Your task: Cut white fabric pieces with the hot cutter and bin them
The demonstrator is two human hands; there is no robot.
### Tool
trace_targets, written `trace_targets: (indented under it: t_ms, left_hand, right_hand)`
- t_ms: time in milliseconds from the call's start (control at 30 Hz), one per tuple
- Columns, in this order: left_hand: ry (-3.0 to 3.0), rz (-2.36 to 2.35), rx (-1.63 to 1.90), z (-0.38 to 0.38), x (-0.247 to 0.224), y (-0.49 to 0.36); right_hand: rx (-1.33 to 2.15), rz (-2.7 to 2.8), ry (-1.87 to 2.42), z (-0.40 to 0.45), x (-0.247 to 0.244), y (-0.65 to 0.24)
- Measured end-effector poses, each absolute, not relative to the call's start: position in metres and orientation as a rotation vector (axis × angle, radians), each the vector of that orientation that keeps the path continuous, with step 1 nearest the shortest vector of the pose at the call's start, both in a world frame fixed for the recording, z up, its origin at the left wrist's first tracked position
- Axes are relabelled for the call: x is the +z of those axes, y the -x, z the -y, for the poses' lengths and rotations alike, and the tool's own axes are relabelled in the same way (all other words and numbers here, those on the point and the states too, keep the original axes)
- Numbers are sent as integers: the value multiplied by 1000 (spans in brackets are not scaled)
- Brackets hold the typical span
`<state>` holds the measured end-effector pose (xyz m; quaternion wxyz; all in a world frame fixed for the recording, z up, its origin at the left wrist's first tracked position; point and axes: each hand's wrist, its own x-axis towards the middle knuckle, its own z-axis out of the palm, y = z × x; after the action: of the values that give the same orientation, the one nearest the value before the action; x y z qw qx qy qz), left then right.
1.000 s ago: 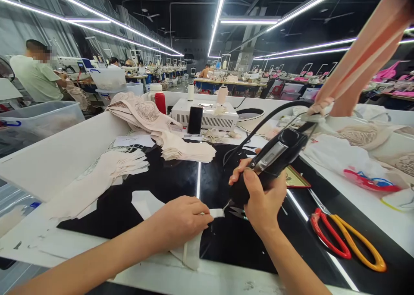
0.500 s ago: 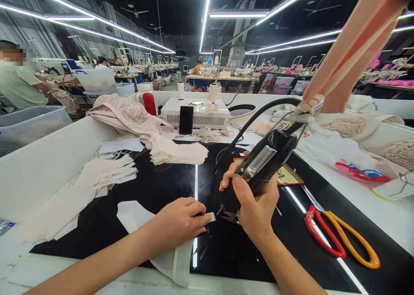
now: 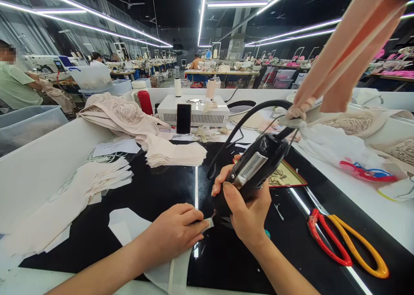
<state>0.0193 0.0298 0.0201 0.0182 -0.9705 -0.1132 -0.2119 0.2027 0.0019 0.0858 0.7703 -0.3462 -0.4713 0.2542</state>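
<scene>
My left hand [image 3: 179,230] is closed on a pale fabric piece [image 3: 124,226], pinching a narrow pale end [image 3: 209,224] that sticks out past the fingertips. The rest of the piece lies under my wrist and forearm. My right hand [image 3: 247,208] wraps round a black corded electric tool [image 3: 255,163] with a metal plate on its side. It is tilted, its lower end close to the pinched fabric. Small blades [image 3: 225,221] and a teal tip [image 3: 267,233] show beside my right palm; whether that hand also grips them, I cannot tell.
Red-and-orange-handled scissors [image 3: 347,243] lie at right, near a shallow tray [image 3: 291,174]. Stacks of cut fabric [image 3: 176,152] lie behind and at left. A peach fabric band [image 3: 343,58] suspends the tool. A phone [image 3: 183,119] leans on a white box [image 3: 207,114].
The view has shifted a little. My right hand and the tool have moved slightly left, nearer the pinched fabric end. My left hand keeps its hold.
</scene>
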Motion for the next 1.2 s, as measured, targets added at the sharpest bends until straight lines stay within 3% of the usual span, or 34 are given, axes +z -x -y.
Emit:
trace_targets:
  t_ms: [1200]
  left_hand:
    - [3036,353,-705,-27,17,-24]
  right_hand:
    - [543,1017,714,1,70,-207]
